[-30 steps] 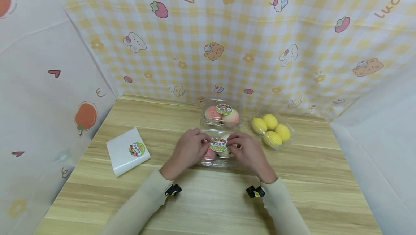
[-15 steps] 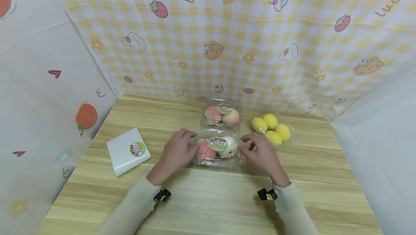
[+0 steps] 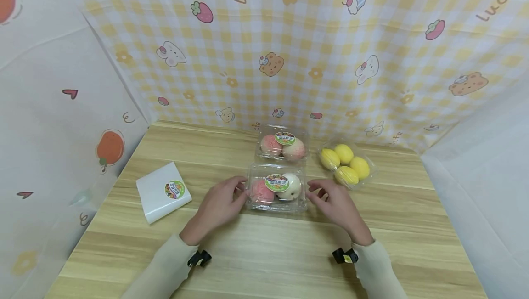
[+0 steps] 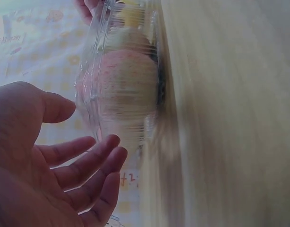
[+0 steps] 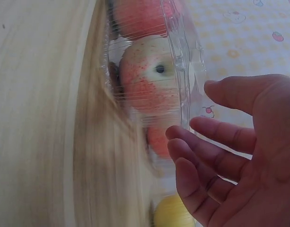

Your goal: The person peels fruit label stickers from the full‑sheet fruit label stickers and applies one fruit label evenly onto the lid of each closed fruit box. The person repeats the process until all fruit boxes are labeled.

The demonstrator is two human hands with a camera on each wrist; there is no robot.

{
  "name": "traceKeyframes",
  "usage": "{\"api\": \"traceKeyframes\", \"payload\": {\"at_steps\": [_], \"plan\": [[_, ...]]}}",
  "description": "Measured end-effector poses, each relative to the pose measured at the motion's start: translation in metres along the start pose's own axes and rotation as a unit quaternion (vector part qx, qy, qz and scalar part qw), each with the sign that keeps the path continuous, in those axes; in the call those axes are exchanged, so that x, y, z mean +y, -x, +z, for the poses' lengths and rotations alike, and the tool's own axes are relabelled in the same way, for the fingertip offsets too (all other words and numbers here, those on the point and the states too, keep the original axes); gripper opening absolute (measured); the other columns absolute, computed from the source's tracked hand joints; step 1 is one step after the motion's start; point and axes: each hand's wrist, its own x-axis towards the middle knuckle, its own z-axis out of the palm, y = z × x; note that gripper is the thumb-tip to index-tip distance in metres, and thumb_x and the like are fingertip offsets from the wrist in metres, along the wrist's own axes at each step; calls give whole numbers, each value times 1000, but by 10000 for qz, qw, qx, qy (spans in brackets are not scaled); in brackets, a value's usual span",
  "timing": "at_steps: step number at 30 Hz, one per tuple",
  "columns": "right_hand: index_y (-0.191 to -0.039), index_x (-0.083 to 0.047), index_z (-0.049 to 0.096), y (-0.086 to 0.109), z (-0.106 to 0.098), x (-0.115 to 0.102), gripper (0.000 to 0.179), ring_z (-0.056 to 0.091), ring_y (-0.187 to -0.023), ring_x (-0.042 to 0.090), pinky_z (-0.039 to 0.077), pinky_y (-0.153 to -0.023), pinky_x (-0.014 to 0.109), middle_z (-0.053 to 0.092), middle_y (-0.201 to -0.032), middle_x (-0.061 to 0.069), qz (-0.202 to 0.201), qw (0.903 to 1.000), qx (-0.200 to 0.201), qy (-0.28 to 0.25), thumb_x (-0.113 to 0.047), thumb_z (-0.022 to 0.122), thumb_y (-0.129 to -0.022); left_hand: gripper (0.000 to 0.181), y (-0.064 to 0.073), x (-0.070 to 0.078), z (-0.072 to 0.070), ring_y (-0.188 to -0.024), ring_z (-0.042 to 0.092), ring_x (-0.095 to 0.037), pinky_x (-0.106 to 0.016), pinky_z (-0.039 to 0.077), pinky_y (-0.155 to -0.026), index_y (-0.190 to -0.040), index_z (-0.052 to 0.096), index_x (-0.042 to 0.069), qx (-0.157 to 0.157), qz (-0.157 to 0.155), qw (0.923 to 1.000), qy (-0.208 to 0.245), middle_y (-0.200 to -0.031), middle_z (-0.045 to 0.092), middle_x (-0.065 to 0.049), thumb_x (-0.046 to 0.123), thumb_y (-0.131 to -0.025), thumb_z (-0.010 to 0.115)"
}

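Observation:
A clear plastic clamshell box (image 3: 278, 206) stands on the table in front of me, holding a pink peach (image 3: 262, 193) and a paler peach (image 3: 292, 189). On its lid sits an oval fruit label (image 3: 277, 183). My left hand (image 3: 219, 203) is at the box's left side, fingers relaxed and slightly bent. At the right side my right hand (image 3: 338, 205) has its fingers loosely spread. In the wrist views, neither hand grips the box (image 4: 128, 85); whether some fingertips touch its wall I cannot tell. Both palms face the box.
Behind it stands another labelled clear box (image 3: 264, 157) with two peaches. To the right, a clear box (image 3: 369, 175) holds several lemons (image 3: 347, 176). A white backing sheet (image 3: 159, 200) bearing one label (image 3: 175, 189) lies on the left. A checked curtain (image 3: 264, 37) rises behind the table (image 3: 264, 257).
Both hands have let go of the label, which stays on the lid, and have moved apart and back to the box's two sides. The box has shifted slightly left.

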Motion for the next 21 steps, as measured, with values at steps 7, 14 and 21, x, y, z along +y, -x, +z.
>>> {"api": "traceKeyframes", "payload": {"at_steps": [7,14,21], "plan": [[-132,0,75,4,1,-3,35,72,-89,15,61,-72,29,79,-117,10,-37,9997,-212,-145,-18,80,-102,33,5,-2,2,-94,74,-16,-44,62,-84,-134,73,7,-78,-53,9986,513,-106,78,-1,18,-104,74],[-132,-1,75,6,2,-5,36,71,-88,12,61,-71,29,78,-114,5,-33,9995,-220,-202,-19,82,-101,32,7,-8,1,-94,74,-16,-44,61,-85,-134,74,9,-80,5,9979,639,-107,78,1,18,-103,75],[-133,-2,75,3,7,-6,38,71,-89,12,61,-72,28,78,-114,4,-13,9994,-185,-281,-21,83,-101,33,8,-9,-2,-95,74,-16,-44,62,-85,-134,74,8,-76,10,9981,607,-108,78,0,18,-103,76]]}}
